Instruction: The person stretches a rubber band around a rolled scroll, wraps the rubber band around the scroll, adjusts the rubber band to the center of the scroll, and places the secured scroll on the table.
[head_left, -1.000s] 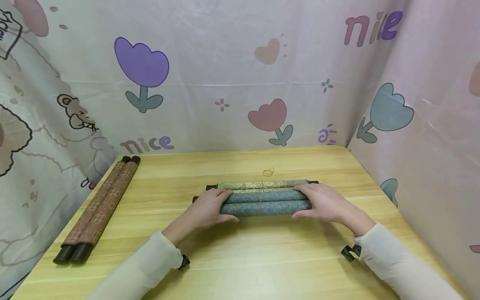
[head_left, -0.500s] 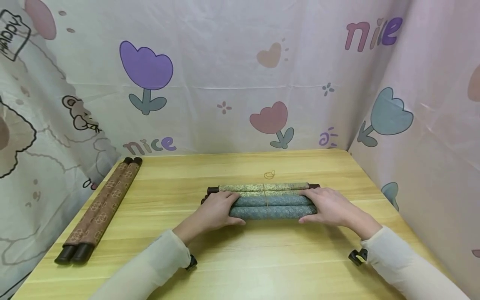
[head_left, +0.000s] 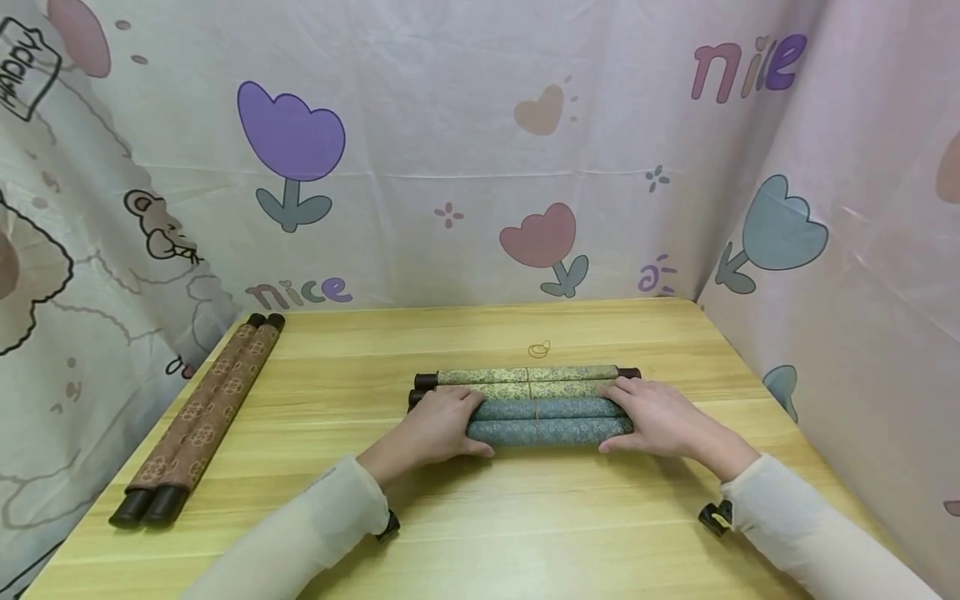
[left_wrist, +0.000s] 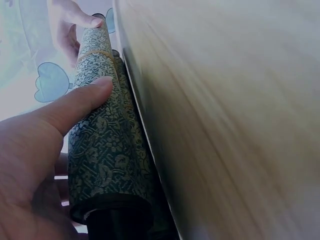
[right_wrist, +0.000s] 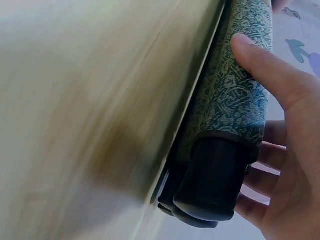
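Both hands hold a pair of blue-green patterned scrolls (head_left: 551, 431), bound together at the middle by a thin band. My left hand (head_left: 437, 423) grips the left end, with the thumb across the near roll in the left wrist view. At the other end my right hand (head_left: 663, 417) grips likewise, thumb along the cloth and fingers behind in the right wrist view. A black end knob (right_wrist: 215, 175) sticks out below that thumb. Right behind lies a pair of yellow-green scrolls (head_left: 577, 372), also banded, partly hidden by the blue-green pair and the hands.
Two brown patterned scrolls (head_left: 204, 408) with black knobs lie side by side along the table's left edge. A loose rubber band (head_left: 538, 350) lies behind the yellow-green pair. A printed curtain (head_left: 420, 125) surrounds the back and sides of the wooden table (head_left: 525, 533).
Both hands and the blue-green scrolls have shifted slightly right and toward me, uncovering more of the yellow-green pair. The head view has tilted a little.
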